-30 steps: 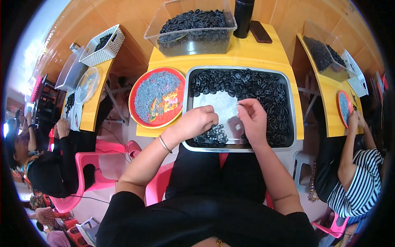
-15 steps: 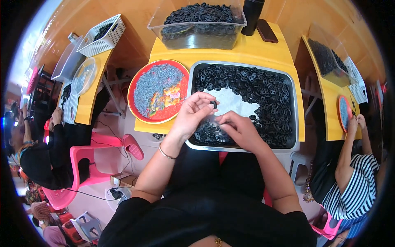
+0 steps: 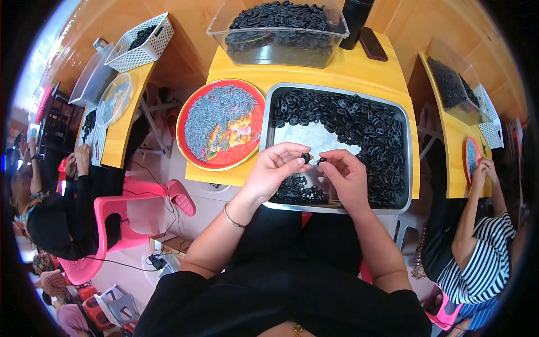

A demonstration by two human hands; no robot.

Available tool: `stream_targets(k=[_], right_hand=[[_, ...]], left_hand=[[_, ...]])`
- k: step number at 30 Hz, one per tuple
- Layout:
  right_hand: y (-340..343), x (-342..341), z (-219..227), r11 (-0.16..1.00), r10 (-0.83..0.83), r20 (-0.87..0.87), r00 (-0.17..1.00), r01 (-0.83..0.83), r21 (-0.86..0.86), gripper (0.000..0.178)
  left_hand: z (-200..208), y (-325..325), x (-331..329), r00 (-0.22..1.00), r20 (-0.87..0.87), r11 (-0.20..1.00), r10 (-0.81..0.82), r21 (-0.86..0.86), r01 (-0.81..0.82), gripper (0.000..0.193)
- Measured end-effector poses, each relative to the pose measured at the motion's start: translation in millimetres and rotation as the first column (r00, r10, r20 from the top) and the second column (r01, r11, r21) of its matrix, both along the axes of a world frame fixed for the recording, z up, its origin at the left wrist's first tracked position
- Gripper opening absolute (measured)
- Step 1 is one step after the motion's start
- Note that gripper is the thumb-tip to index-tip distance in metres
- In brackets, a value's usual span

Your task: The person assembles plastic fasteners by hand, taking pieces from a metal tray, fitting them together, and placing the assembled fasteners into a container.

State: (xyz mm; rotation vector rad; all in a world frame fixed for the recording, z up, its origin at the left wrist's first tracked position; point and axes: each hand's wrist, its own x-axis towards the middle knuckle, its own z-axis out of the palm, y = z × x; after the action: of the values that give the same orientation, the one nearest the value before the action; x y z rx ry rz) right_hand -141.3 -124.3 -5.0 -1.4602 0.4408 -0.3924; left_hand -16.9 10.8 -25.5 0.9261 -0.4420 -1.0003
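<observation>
Between the thumb and fingers of my left hand point(image 3: 278, 171) is a small black oval plastic piece point(image 3: 306, 158). My right hand point(image 3: 345, 175) pinches another small dark piece point(image 3: 322, 160), and the two pieces face each other a short gap apart. Both hands are over a metal tray point(image 3: 409, 163) on the yellow table. Loose black two-holed pieces point(image 3: 379, 143) heap along its far and right sides, and a smaller pile of black pieces point(image 3: 297, 189) lies in its near left corner. Left of the tray stands a red round plate point(image 3: 231, 158) holding many thin grey-blue bits point(image 3: 216, 115).
A clear bin point(image 3: 269, 54) full of black pieces stands at the table's back, beside a black cylinder point(image 3: 356, 19) and a dark phone point(image 3: 373, 45). Co-workers sit at yellow tables left and right. A pink chair point(image 3: 112, 208) and a pink slipper point(image 3: 181, 199) are on the left.
My right hand has risen from the near part of the tray toward my left hand, now with a small dark piece at its fingertips. The left hand has moved slightly right and down.
</observation>
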Motion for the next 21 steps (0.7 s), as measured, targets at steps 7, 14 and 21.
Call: stream_targets(k=[7,14,21], right_hand=[[0.3,1.1,-6.8,0.999,-0.003,0.045,0.999,0.005,-0.035,0.013],[0.7,0.7,-12.0,0.993,-0.001,0.057,0.998,0.008,-0.122,0.014],[-0.6,-0.1,-6.1,0.999,0.023,0.049,0.999,-0.021,-0.029,0.015]], left_hand=[[-1.1,-1.8,-2.3,0.999,0.055,1.000,0.000,-0.001,0.000,0.026],[-2.1,-0.5,-1.4,0.997,0.075,0.999,-0.020,-0.027,0.022,0.025],[-2.3,-0.2,-1.5,0.995,0.102,1.000,-0.023,0.013,0.022,0.020]])
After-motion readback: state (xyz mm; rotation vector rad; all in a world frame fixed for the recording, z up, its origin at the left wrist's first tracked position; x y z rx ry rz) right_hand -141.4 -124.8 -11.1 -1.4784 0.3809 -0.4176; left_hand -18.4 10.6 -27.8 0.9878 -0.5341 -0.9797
